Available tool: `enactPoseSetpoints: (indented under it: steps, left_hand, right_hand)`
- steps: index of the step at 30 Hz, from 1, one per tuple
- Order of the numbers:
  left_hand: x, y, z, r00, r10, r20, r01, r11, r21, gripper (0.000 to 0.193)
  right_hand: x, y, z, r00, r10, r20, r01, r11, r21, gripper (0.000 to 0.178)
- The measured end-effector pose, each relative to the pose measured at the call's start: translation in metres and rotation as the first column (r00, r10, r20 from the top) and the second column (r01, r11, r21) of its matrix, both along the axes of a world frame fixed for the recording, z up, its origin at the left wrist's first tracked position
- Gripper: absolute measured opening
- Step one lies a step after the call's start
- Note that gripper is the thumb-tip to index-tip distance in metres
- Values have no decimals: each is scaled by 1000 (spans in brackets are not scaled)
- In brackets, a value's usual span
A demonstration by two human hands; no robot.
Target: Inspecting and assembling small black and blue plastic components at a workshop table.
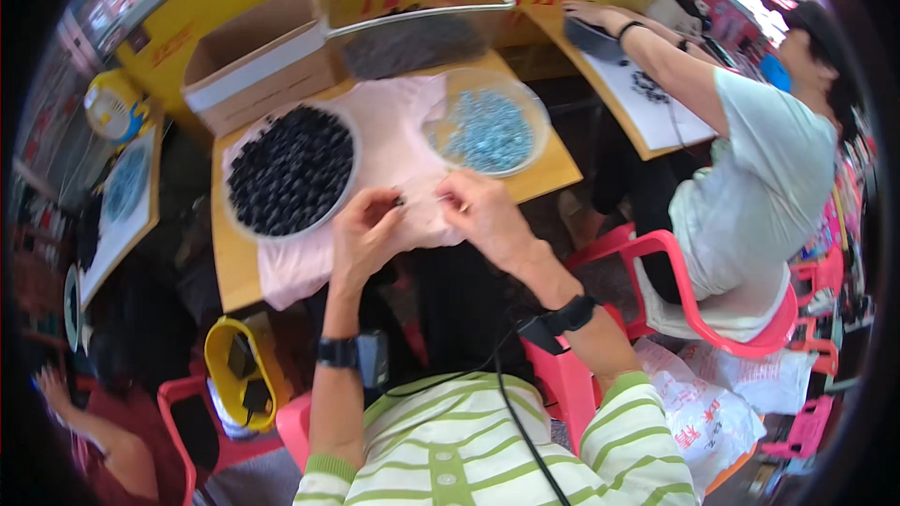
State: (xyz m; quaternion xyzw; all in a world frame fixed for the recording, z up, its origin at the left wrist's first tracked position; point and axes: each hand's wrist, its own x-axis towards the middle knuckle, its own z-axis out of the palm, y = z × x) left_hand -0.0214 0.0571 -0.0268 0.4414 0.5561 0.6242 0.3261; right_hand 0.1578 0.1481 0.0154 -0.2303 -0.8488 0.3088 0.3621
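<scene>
Over the front edge of a pink cloth, my left hand pinches a small black piece between thumb and fingertips. Just to its right, my right hand is closed in a pinch; whatever it holds is too small to name. The two hands are close together but apart. Left of them stands a round tray heaped with black rounded pieces. Beyond my right hand, a clear round tub contains many small light-blue pieces.
An open cardboard box and a clear bin of dark pieces stand along the table's back. On the right a co-worker sits at another table. A yellow bin stands below left, near pink chairs. A black cable crosses my lap.
</scene>
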Motion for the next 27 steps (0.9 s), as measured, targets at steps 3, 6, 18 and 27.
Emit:
enactPoseSetpoints:
  steps: [3, 6, 18, 27]
  left_hand:
    - [-5, -9, -2, 1000, 14, 10, -14, 1000, -22, 21]
    - [-9, -13, -12, 999, 20, 39, -19, 999, -30, 21]
    - [-6, -29, 3, 967, 84, 240, -89, 996, 9, 23]
    - [17, -27, 37, 764, -77, 641, 56, 997, 53, 26]
  right_hand:
    - [-2, -6, 18, 997, 15, -79, -15, 1000, 4, 14]
    - [7, 6, 46, 961, -53, -271, 15, 990, -140, 12]
    - [-2, 19, 52, 990, 107, -95, -109, 994, -13, 12]
    - [-18, -1, 43, 986, 164, -32, -167, 960, -224, 18]
